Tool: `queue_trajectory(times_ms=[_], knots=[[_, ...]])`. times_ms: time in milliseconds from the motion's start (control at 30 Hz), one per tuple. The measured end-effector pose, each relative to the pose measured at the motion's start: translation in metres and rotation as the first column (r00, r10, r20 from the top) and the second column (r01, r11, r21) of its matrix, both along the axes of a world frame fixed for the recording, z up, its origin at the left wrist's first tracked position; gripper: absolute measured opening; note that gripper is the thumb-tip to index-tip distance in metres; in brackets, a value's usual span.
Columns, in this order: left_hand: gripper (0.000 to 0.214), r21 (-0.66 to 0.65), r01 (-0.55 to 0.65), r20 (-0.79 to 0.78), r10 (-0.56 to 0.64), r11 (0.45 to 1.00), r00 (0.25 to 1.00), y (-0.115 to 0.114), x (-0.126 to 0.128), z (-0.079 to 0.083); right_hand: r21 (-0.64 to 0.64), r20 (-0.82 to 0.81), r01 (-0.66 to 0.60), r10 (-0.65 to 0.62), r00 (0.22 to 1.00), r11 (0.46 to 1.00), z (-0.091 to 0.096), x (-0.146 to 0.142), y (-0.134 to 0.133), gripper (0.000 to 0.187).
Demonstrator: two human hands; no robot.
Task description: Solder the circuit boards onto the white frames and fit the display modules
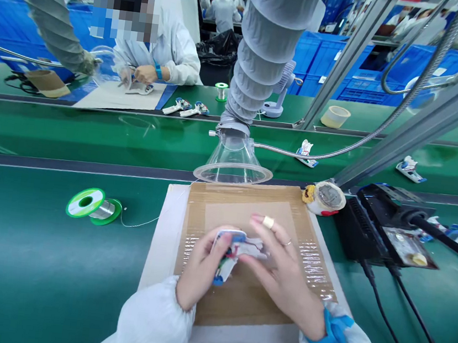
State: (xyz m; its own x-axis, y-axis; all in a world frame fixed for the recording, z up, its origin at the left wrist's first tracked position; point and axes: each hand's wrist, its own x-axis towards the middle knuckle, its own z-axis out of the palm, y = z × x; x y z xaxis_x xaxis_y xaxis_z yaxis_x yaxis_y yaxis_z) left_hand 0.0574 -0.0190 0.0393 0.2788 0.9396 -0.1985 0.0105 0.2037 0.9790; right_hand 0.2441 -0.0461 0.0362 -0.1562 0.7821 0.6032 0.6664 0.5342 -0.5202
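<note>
Above the cardboard-covered board, my left hand (204, 263) is closed around a small white and blue plastic housing (225, 268). Red wires and a bit of green show inside the housing; its exact kind cannot be made out. My right hand (283, 273) is at the housing's right side, fingers spread and slightly blurred. Its thumb is close to a white part of the housing, and whether it touches is unclear. One right finger wears a pale finger wrap (268, 222), and a blue wrist strap (332, 331) circles that wrist.
A solder wire spool (103, 210) stands left of the cardboard (245, 312). A clear fume hood (234, 161) hangs just beyond it. To the right are a black soldering station (373, 222) and a tape roll (328, 197). Housings lie on the green belt (166, 141). A co-worker (161, 46) sits opposite.
</note>
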Motion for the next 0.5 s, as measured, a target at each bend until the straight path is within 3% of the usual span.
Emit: queue_trajectory(times_ms=[67,133,300,500], knots=[[0.077,-0.243,-0.129,0.038,0.142,0.962,0.989,0.003,0.002,0.001,0.006,0.052,0.037,-0.037,0.998,0.999,0.003,0.001,0.002,0.063],[0.083,-0.323,-0.167,0.053,0.195,0.931,0.979,0.005,0.003,0.004,0.030,0.134,0.029,-0.033,0.990,0.999,0.006,0.003,0.004,0.060],[0.077,-0.272,-0.104,0.096,0.135,0.957,0.986,0.006,-0.001,0.010,0.047,0.269,-0.082,0.066,0.961,0.996,0.007,0.011,0.004,0.042],[0.074,-0.265,-0.001,0.054,0.015,0.964,0.998,0.000,0.003,0.001,0.089,0.399,-0.275,0.219,0.891,0.957,0.007,0.009,0.006,0.027]])
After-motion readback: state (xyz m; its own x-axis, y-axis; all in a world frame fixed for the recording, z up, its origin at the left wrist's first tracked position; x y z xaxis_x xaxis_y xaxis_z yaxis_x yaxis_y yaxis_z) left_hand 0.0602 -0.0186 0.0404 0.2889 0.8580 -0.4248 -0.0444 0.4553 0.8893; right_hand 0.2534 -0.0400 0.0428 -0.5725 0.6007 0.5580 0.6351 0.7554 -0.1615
